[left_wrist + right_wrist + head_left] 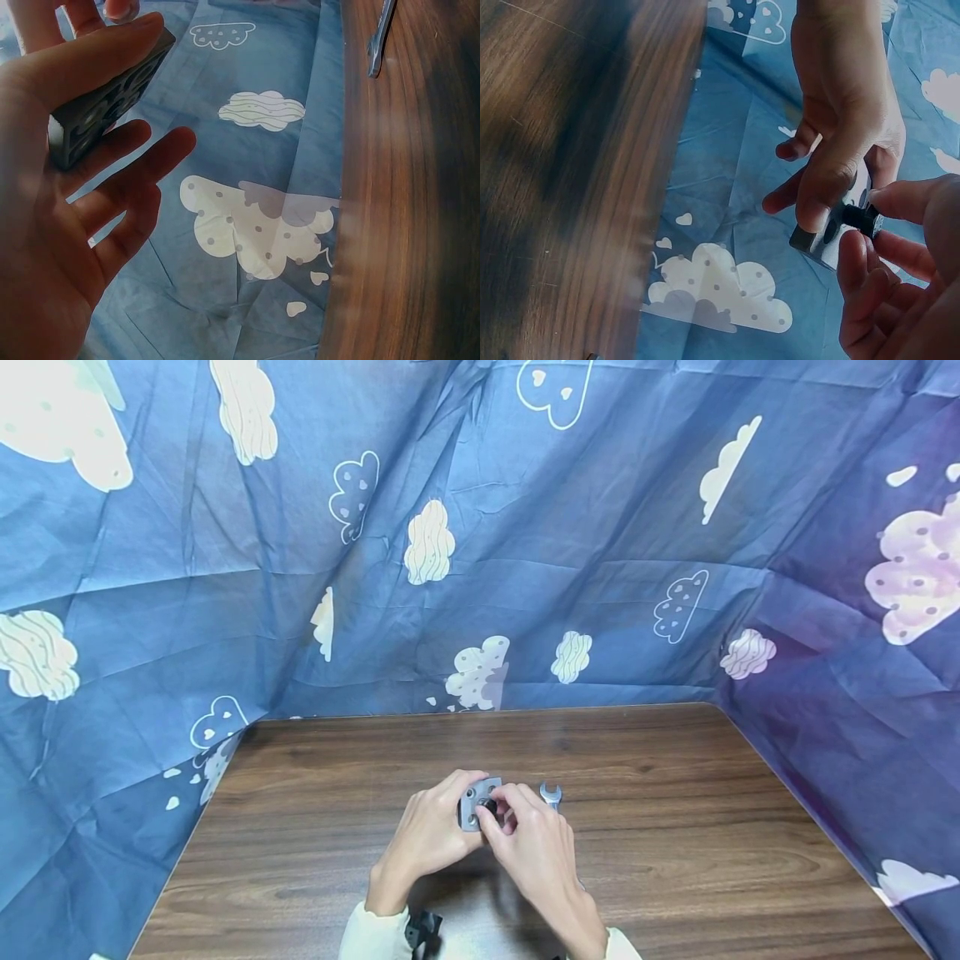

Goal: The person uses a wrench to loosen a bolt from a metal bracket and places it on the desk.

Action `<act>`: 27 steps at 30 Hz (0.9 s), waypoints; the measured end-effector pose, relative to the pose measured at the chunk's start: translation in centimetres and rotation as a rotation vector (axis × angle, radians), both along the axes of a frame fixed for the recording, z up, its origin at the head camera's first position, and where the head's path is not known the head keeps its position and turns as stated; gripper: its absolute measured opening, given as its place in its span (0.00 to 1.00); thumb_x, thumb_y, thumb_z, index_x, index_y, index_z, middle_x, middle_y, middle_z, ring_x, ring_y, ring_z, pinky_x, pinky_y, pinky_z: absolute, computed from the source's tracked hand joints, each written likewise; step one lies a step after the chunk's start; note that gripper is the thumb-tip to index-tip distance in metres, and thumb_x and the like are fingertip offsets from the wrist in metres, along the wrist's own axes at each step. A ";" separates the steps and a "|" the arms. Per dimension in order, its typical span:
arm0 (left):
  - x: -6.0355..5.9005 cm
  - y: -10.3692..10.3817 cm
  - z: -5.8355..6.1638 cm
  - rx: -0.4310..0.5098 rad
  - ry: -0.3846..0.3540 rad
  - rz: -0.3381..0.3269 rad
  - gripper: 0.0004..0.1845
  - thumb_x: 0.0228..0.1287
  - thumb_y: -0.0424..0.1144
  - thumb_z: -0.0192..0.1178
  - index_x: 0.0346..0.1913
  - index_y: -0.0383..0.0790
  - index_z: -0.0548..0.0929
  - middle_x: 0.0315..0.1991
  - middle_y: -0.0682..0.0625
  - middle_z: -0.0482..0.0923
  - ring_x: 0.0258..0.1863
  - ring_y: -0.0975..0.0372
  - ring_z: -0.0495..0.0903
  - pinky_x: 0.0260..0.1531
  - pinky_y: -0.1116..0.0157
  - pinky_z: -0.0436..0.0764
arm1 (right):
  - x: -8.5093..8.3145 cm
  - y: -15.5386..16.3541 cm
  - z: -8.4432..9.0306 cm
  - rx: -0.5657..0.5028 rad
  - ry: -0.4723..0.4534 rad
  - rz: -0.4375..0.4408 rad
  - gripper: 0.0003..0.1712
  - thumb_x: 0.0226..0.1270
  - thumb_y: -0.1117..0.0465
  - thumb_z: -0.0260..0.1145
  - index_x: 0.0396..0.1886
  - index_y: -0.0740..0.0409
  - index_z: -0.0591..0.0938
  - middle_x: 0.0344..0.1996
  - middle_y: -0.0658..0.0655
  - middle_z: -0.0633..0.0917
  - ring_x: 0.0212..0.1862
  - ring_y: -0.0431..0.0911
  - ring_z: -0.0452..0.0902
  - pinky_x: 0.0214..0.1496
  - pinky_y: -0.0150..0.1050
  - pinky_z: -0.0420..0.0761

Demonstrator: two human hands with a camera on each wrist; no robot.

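My left hand (433, 828) holds a small grey metal block (469, 817) with several round holes, its thumb along one edge. The same block (112, 101) appears edge-on and dark in the left wrist view, between thumb and fingers. A short black bolt (865, 220) stands at the face of the block, pinched by the thumb and fingers of my right hand (534, 842). Its shank points toward a hole; how deep it sits I cannot tell. Both hands are above the table, close together.
An open-ended wrench (551, 795) lies on the brown wooden table (675, 827), just beyond the right hand and partly hidden by it. A blue cloud-patterned cloth (525, 593) hangs behind the table and along its sides.
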State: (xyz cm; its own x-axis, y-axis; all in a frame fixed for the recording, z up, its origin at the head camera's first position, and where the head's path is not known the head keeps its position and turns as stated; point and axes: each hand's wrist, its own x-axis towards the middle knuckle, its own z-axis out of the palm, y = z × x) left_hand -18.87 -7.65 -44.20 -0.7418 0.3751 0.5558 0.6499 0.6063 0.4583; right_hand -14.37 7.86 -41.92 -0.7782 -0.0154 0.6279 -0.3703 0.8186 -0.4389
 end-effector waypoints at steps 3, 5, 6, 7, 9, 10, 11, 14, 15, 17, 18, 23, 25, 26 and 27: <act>0.0 0.0 0.0 -0.003 -0.005 0.002 0.33 0.42 0.49 0.75 0.57 0.50 0.80 0.47 0.58 0.83 0.30 0.68 0.80 0.30 0.67 0.79 | 0.0 0.0 0.1 -0.002 0.000 0.011 0.11 0.51 0.57 0.78 0.33 0.48 0.84 0.25 0.44 0.81 0.22 0.34 0.74 0.22 0.29 0.69; 0.0 0.0 0.0 -0.006 -0.006 0.003 0.33 0.42 0.49 0.75 0.57 0.50 0.79 0.47 0.58 0.83 0.29 0.68 0.79 0.29 0.68 0.79 | 0.0 0.1 0.1 -0.003 0.000 0.019 0.11 0.51 0.57 0.78 0.34 0.48 0.84 0.26 0.44 0.81 0.22 0.35 0.75 0.22 0.29 0.69; 0.0 0.0 0.0 -0.007 -0.005 0.003 0.33 0.42 0.48 0.75 0.57 0.50 0.79 0.47 0.58 0.83 0.29 0.68 0.79 0.29 0.68 0.79 | 0.1 0.1 0.1 -0.003 0.001 0.023 0.11 0.51 0.57 0.78 0.34 0.48 0.85 0.26 0.44 0.81 0.22 0.35 0.75 0.22 0.29 0.69; 0.0 0.0 0.0 -0.009 -0.005 0.003 0.33 0.42 0.48 0.75 0.57 0.50 0.79 0.47 0.58 0.83 0.29 0.69 0.79 0.29 0.68 0.78 | 0.1 0.1 0.0 -0.004 0.001 0.028 0.11 0.51 0.57 0.78 0.35 0.47 0.85 0.26 0.44 0.80 0.22 0.35 0.75 0.22 0.29 0.69; 0.0 0.0 0.0 -0.009 -0.005 0.002 0.33 0.42 0.48 0.75 0.57 0.50 0.79 0.46 0.57 0.83 0.29 0.69 0.79 0.28 0.69 0.78 | 0.1 0.1 0.0 -0.004 0.005 0.036 0.12 0.51 0.58 0.77 0.36 0.47 0.85 0.26 0.44 0.80 0.22 0.35 0.74 0.22 0.29 0.69; -0.1 0.0 0.0 -0.010 -0.005 0.001 0.33 0.42 0.48 0.75 0.57 0.50 0.79 0.46 0.57 0.83 0.29 0.69 0.78 0.28 0.69 0.78 | 0.1 0.1 0.0 -0.004 0.008 0.039 0.12 0.51 0.58 0.77 0.36 0.47 0.85 0.26 0.44 0.80 0.22 0.34 0.74 0.22 0.29 0.69; -0.1 -0.1 0.0 -0.010 -0.004 0.000 0.33 0.42 0.48 0.74 0.57 0.50 0.79 0.46 0.57 0.83 0.29 0.69 0.78 0.28 0.69 0.78 | 0.0 0.2 0.0 -0.004 0.010 0.042 0.12 0.50 0.58 0.77 0.36 0.47 0.85 0.26 0.44 0.80 0.22 0.34 0.74 0.22 0.28 0.69; -0.1 -0.1 0.0 -0.009 -0.003 -0.003 0.33 0.43 0.47 0.74 0.57 0.50 0.79 0.46 0.58 0.83 0.29 0.69 0.78 0.27 0.70 0.77 | 0.1 0.1 0.0 -0.004 0.013 0.049 0.13 0.49 0.60 0.77 0.37 0.48 0.86 0.26 0.44 0.80 0.22 0.32 0.73 0.22 0.28 0.69; -0.1 -0.1 0.0 -0.009 -0.002 -0.005 0.33 0.43 0.46 0.74 0.57 0.50 0.79 0.45 0.58 0.83 0.28 0.69 0.77 0.27 0.71 0.76 | 0.1 0.1 0.0 -0.005 0.013 0.051 0.13 0.49 0.60 0.77 0.37 0.48 0.86 0.26 0.44 0.80 0.22 0.32 0.72 0.22 0.28 0.68; -0.1 -0.1 0.0 -0.009 0.002 -0.005 0.33 0.42 0.46 0.74 0.57 0.50 0.79 0.45 0.58 0.83 0.28 0.69 0.77 0.27 0.71 0.76 | 0.1 0.1 0.0 -0.007 0.012 0.054 0.14 0.48 0.61 0.77 0.37 0.48 0.86 0.26 0.44 0.79 0.23 0.31 0.72 0.22 0.27 0.68; -0.1 -0.1 0.0 -0.009 0.004 -0.005 0.33 0.42 0.45 0.74 0.57 0.50 0.79 0.45 0.58 0.83 0.27 0.69 0.76 0.26 0.71 0.75 | 0.1 0.1 0.0 -0.008 0.013 0.056 0.14 0.48 0.61 0.77 0.37 0.48 0.87 0.26 0.44 0.79 0.23 0.31 0.72 0.22 0.27 0.68; -0.1 -0.1 0.0 -0.013 0.009 -0.005 0.32 0.42 0.45 0.73 0.57 0.50 0.79 0.44 0.58 0.82 0.27 0.70 0.75 0.25 0.72 0.74 | 0.2 0.1 0.0 -0.016 0.011 0.069 0.15 0.47 0.64 0.76 0.38 0.48 0.87 0.28 0.44 0.79 0.23 0.31 0.72 0.22 0.26 0.68; -0.1 -0.1 0.0 -0.015 0.008 -0.006 0.32 0.43 0.45 0.73 0.57 0.50 0.79 0.44 0.58 0.82 0.26 0.70 0.74 0.25 0.72 0.74 | 0.2 0.0 0.0 -0.016 0.009 0.073 0.16 0.47 0.64 0.75 0.38 0.49 0.87 0.28 0.43 0.79 0.24 0.31 0.72 0.22 0.26 0.68; -0.1 -0.1 0.0 -0.015 0.007 -0.006 0.32 0.43 0.44 0.73 0.57 0.50 0.79 0.44 0.58 0.82 0.26 0.70 0.74 0.25 0.72 0.74 | 0.2 0.0 0.0 -0.016 0.010 0.076 0.16 0.47 0.65 0.75 0.39 0.49 0.87 0.28 0.43 0.79 0.24 0.31 0.72 0.22 0.26 0.68; -0.1 -0.1 0.0 -0.014 0.007 -0.006 0.31 0.43 0.44 0.73 0.57 0.50 0.79 0.44 0.58 0.82 0.26 0.70 0.74 0.25 0.72 0.74 | 0.2 0.0 0.0 -0.015 0.010 0.078 0.16 0.47 0.65 0.75 0.39 0.49 0.87 0.29 0.43 0.79 0.24 0.31 0.72 0.22 0.25 0.68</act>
